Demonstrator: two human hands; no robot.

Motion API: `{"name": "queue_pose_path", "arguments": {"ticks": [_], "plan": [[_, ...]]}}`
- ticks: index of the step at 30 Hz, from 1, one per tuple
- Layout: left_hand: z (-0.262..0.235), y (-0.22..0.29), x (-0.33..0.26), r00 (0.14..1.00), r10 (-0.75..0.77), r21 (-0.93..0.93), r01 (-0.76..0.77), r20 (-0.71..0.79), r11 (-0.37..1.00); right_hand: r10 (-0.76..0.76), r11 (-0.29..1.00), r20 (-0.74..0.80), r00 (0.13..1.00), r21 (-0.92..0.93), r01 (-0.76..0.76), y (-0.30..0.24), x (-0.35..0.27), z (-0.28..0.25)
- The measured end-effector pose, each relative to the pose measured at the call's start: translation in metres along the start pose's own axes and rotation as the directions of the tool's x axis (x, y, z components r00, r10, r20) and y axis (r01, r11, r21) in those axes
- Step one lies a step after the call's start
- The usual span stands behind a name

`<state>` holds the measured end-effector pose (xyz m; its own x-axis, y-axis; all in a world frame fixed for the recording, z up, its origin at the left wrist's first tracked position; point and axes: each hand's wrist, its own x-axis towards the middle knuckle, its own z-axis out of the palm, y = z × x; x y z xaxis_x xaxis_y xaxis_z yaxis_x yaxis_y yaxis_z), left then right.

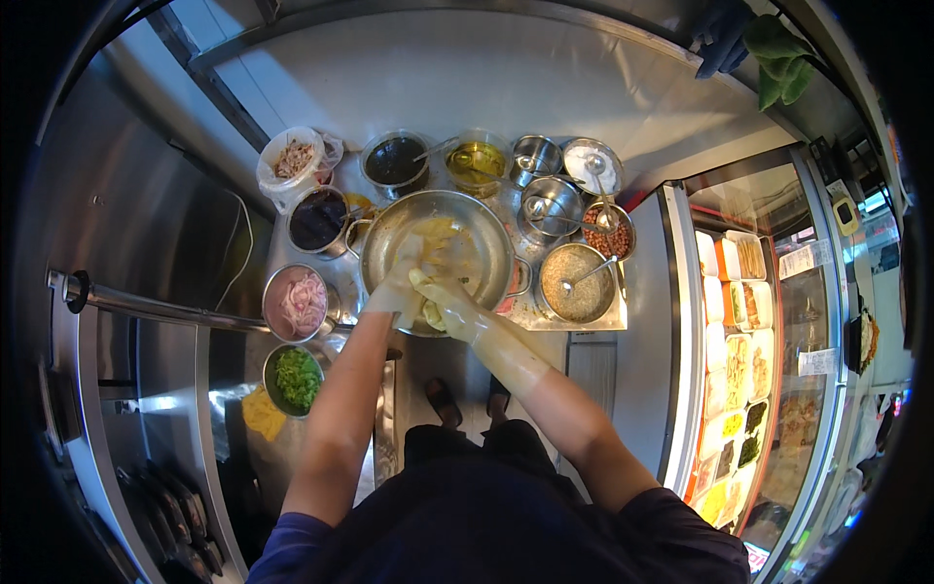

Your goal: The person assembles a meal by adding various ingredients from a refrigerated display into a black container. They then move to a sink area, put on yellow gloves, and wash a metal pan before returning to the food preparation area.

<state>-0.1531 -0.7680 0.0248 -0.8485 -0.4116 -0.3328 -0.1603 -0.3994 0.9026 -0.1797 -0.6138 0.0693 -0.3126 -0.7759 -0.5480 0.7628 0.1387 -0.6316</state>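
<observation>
A large steel mixing bowl (486, 234) stands at the counter's middle with pale yellowish food (443, 237) inside it. Both my hands wear thin clear gloves and are down in the bowl. My left hand (401, 277) is closed on a clump of the food near the bowl's left rim. My right hand (443, 297) grips more of it just beside, and the two hands touch. The food between the fingers is partly hidden.
Around the bowl stand several steel pots and tubs: dark sauce (394, 161), yellow oil (475, 161), sliced pink onion (297, 304), chopped greens (295, 378), peanuts (608, 238), a grainy topping with a spoon (576, 282). A glass display case of food (749, 360) runs along the right.
</observation>
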Motion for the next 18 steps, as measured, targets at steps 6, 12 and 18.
{"name": "queue_pose_path", "arguments": {"ticks": [6, 12, 18], "plan": [[0.005, 0.032, 0.063, 0.977, 0.150, 0.038, -0.146, -0.150, 0.989, -0.079, 0.993, 0.055, 0.995, 0.090, 0.074, -0.004, 0.028, 0.018], [0.000, 0.043, 0.048, 0.924, 0.279, 0.409, -0.156, -0.260, 0.899, 0.002, 0.974, 0.148, 0.989, -0.226, 0.032, -0.027, 0.005, 0.035], [-0.016, 0.060, 0.011, 0.911, 0.250, 0.597, -0.006, -0.327, 0.802, 0.052, 0.983, 0.060, 0.997, -0.178, -0.040, -0.042, -0.013, 0.044]]}}
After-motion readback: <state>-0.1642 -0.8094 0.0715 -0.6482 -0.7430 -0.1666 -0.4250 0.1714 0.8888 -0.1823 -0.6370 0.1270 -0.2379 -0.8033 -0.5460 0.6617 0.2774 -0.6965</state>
